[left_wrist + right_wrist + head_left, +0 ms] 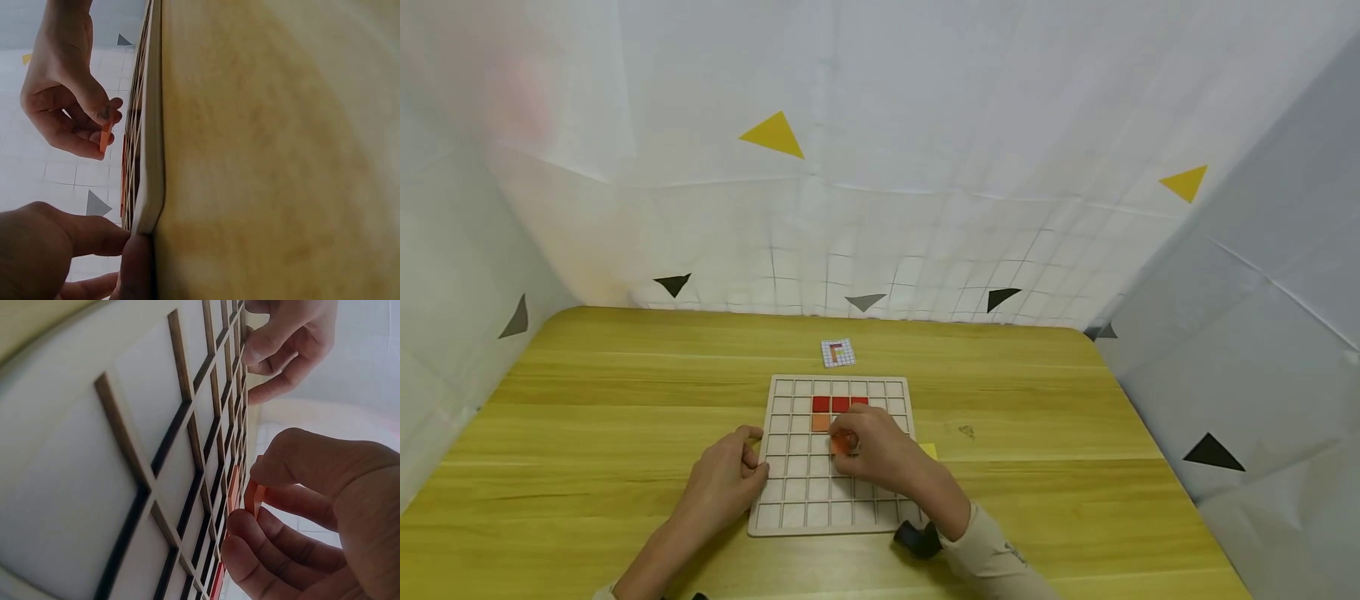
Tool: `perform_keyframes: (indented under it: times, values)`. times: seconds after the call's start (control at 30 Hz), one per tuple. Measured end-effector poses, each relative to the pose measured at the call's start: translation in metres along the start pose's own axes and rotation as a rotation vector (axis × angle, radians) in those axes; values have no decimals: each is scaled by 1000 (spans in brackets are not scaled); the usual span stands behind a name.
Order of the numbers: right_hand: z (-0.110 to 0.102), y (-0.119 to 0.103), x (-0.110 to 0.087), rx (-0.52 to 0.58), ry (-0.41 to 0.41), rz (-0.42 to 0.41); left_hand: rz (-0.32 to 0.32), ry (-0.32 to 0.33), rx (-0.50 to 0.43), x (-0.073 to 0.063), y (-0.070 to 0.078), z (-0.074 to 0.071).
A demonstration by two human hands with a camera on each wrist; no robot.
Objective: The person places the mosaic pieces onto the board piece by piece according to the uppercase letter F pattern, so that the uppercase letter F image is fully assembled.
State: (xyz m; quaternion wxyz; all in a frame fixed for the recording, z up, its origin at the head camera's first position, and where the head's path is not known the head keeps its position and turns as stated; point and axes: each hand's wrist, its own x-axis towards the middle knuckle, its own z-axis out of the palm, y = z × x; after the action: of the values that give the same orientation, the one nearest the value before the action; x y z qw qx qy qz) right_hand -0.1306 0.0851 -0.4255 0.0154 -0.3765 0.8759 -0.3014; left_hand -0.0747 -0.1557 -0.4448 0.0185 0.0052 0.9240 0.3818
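A pale wooden grid board [786, 492] lies on the table. Three red tiles [840, 404] sit side by side in one of its upper rows, and an orange tile [821, 422] fills a cell just below the leftmost. My right hand [880, 450] pinches another orange tile [253, 495] between thumb and fingers, close over the middle of the grid. That tile [105, 136] is tilted on edge in the left wrist view. At the board's left edge rests my left hand [722, 475], thumb and fingertips touching the rim, fingers loosely bent.
A small pattern card [838, 352] with a coloured figure on a grid lies beyond the board. Something yellow [929, 451] shows at the board's right edge, partly behind my right wrist. A black object [917, 540] is by the right cuff. White sheeting [925, 167] surrounds the table.
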Motion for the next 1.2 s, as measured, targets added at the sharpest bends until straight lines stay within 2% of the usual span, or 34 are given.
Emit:
perform_keyframes:
  times: [0.47,0.83,1.2]
  values:
    - [5,-3,9,-26,-32,14,-4,3,7,0,1,0]
    - [11,-5,16,-34,-15,7,8,7,6,1,0,0]
    - [15,-5,22,-34,-39,17,3,8,5,1,0,0]
